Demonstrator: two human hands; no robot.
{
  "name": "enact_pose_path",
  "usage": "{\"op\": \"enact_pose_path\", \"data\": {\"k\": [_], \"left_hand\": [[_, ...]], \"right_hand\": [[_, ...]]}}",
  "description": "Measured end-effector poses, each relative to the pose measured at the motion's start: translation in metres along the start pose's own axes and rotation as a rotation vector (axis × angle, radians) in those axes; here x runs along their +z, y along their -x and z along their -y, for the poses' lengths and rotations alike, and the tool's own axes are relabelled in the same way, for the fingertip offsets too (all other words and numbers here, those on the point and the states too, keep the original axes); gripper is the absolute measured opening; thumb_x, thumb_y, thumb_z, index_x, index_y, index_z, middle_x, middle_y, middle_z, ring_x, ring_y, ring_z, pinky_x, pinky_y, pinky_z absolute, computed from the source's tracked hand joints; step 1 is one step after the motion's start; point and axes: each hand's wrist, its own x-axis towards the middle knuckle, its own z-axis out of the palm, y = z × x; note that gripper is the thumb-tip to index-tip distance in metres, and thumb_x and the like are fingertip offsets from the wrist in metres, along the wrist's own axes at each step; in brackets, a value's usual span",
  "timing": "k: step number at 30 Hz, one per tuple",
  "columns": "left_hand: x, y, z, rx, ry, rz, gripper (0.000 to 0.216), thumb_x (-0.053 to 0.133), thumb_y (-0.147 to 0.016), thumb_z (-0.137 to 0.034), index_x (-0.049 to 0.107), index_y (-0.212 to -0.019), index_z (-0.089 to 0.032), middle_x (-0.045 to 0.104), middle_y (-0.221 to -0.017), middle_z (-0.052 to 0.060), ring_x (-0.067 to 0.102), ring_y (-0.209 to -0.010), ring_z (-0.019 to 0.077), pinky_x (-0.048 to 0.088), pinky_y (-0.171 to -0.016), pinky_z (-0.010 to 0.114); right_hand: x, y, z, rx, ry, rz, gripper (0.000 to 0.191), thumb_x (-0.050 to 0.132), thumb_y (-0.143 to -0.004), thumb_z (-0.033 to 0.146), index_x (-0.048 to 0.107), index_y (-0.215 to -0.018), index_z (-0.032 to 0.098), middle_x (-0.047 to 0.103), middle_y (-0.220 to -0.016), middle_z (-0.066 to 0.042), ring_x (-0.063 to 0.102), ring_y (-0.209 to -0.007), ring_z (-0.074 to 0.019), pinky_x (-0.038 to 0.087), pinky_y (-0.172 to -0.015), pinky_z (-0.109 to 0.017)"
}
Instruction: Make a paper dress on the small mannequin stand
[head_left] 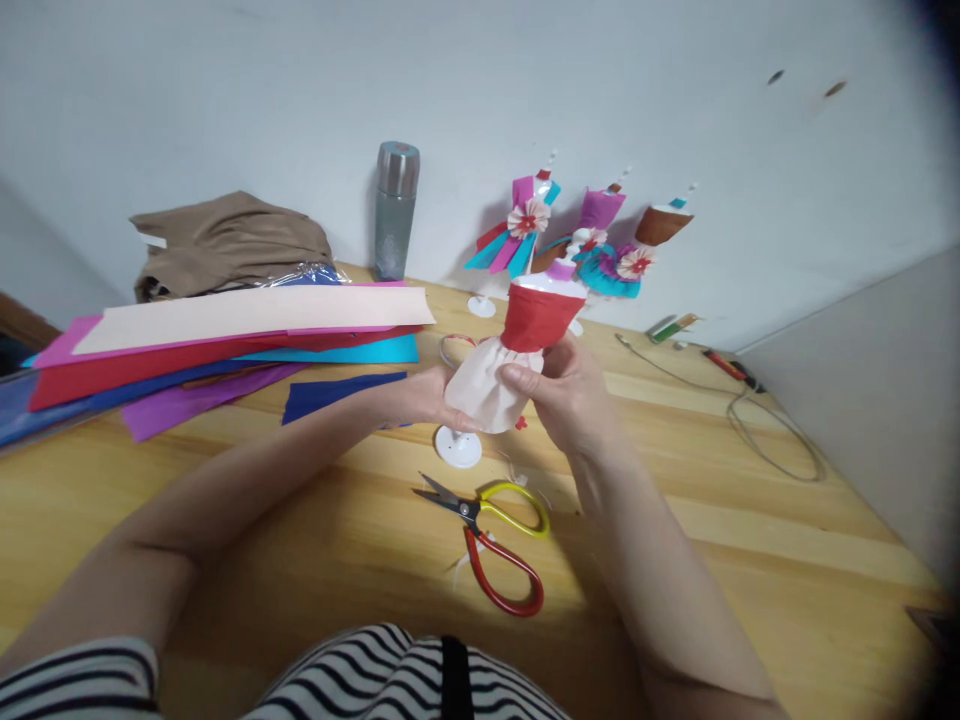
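Tilted over the table is a small white dress form with a red top and a cream skirt (pixel 491 385); its round white base (pixel 459 447) shows below. The skirt's lower left edge is pinched by my left hand (pixel 427 398). On the right side, my right hand (pixel 566 385) grips the skirt near the waist, thumb in front and fingers hidden behind. Scissors (pixel 469 510) with one yellow and one red handle lie part-open on the table nearer to me. Thin white scraps lie beside and under them.
Colored crepe paper sheets (pixel 247 320) are stacked at left, with a navy strip (pixel 341 395) in front. Behind are brown cloth (pixel 232 235), a grey flask (pixel 395 215) and several dressed forms (pixel 527 220) by the wall. A cable (pixel 739 420) loops at right. A tape roll (pixel 454 345) lies behind my left hand.
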Motion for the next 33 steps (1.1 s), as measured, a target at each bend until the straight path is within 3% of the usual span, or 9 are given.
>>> {"op": "enact_pose_path", "data": {"k": [4,10,12,16,20,24,30,33], "left_hand": [[0.007,0.002,0.007,-0.050,0.003,0.020,0.042,0.082,-0.068,-0.022,0.071,-0.108,-0.015,0.075,-0.105,0.006,0.069,-0.102,0.0229,0.054,-0.092,0.034],[0.007,0.002,0.008,-0.180,-0.153,-0.142,0.020,0.078,-0.069,-0.023,0.072,-0.084,-0.011,0.073,-0.082,0.006,0.066,-0.082,0.0225,0.053,-0.080,0.034],[0.004,-0.002,0.012,-0.189,-0.149,-0.189,0.027,0.080,-0.066,-0.024,0.071,-0.087,-0.010,0.073,-0.084,0.007,0.067,-0.084,0.0230,0.052,-0.080,0.035],[-0.004,-0.007,0.019,-0.048,0.042,-0.212,0.065,0.086,-0.061,-0.024,0.063,-0.120,-0.012,0.071,-0.111,0.012,0.067,-0.103,0.0263,0.053,-0.087,0.036],[-0.007,-0.008,0.015,0.149,0.067,-0.222,0.082,0.086,-0.065,-0.029,0.051,-0.139,-0.020,0.062,-0.134,0.011,0.058,-0.124,0.0282,0.049,-0.098,0.035],[-0.007,-0.008,0.010,0.098,0.094,-0.277,0.065,0.086,-0.063,-0.037,0.064,-0.119,-0.013,0.070,-0.113,0.011,0.066,-0.103,0.0246,0.051,-0.088,0.034],[-0.005,-0.004,0.006,0.047,-0.050,-0.374,0.049,0.085,-0.061,-0.038,0.070,-0.099,-0.011,0.072,-0.093,0.006,0.065,-0.088,0.0203,0.050,-0.080,0.029],[-0.003,-0.001,0.010,0.016,-0.143,-0.402,0.044,0.085,-0.059,-0.035,0.071,-0.093,-0.010,0.071,-0.087,0.004,0.065,-0.084,0.0200,0.051,-0.077,0.028]], "right_hand": [[-0.002,0.001,-0.001,-0.035,0.027,-0.079,0.038,0.088,-0.059,0.044,0.069,-0.088,0.029,0.074,-0.094,-0.004,0.067,-0.087,-0.0289,0.054,-0.081,-0.046],[-0.007,-0.002,-0.004,-0.155,0.022,-0.201,0.033,0.088,-0.063,0.043,0.070,-0.088,0.032,0.075,-0.098,-0.002,0.066,-0.096,-0.0301,0.052,-0.091,-0.048],[-0.008,-0.005,-0.006,-0.166,0.039,-0.220,0.036,0.088,-0.063,0.046,0.069,-0.090,0.032,0.075,-0.102,-0.003,0.065,-0.103,-0.0318,0.050,-0.096,-0.050],[-0.007,-0.009,-0.015,-0.208,0.058,-0.267,0.038,0.087,-0.062,0.045,0.067,-0.090,0.028,0.075,-0.099,-0.005,0.066,-0.097,-0.0301,0.052,-0.093,-0.048],[-0.006,-0.013,-0.023,-0.166,0.039,-0.204,0.039,0.085,-0.063,0.043,0.067,-0.094,0.027,0.074,-0.098,-0.005,0.067,-0.092,-0.0279,0.053,-0.087,-0.045],[-0.005,-0.013,-0.029,-0.142,0.084,-0.072,0.044,0.085,-0.063,0.042,0.067,-0.099,0.025,0.074,-0.104,-0.006,0.067,-0.097,-0.0279,0.053,-0.089,-0.044],[0.000,-0.009,-0.034,-0.076,0.124,0.067,0.048,0.088,-0.057,0.039,0.067,-0.096,0.020,0.075,-0.095,-0.007,0.069,-0.088,-0.0267,0.055,-0.084,-0.043],[0.001,-0.009,-0.036,-0.073,0.142,0.057,0.048,0.088,-0.059,0.039,0.067,-0.097,0.020,0.076,-0.098,-0.008,0.070,-0.090,-0.0268,0.056,-0.085,-0.044]]}}
